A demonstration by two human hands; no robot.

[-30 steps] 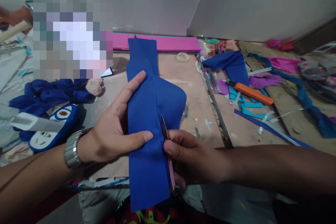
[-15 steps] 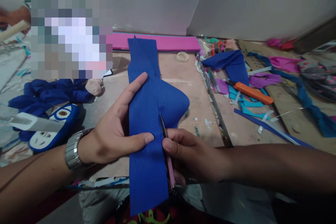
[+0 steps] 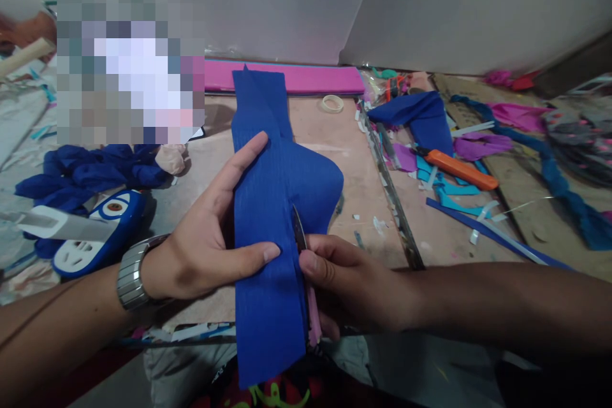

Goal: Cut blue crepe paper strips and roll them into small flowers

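Note:
A long strip of dark blue crepe paper (image 3: 268, 204) runs from the table's far side down over its near edge. My left hand (image 3: 210, 236), with a metal watch on the wrist, pinches the strip between thumb and stretched fingers. My right hand (image 3: 344, 280) is closed on pink-handled scissors (image 3: 306, 268). Their blade sticks up into the paper beside my left thumb. To the right of the blade, the cut part of the paper bulges outward.
A pink paper roll (image 3: 296, 78) lies at the back by the wall, a tape ring (image 3: 333, 103) near it. An orange utility knife (image 3: 461, 170), a metal ruler (image 3: 392, 191) and coloured paper scraps lie right. A blue-white glue gun (image 3: 95, 229) and crumpled blue paper (image 3: 86, 169) lie left.
The scissors blade has closed and opened slightly along the cut in the blue paper. The bulging cut part shifted a little. My left hand has held still.

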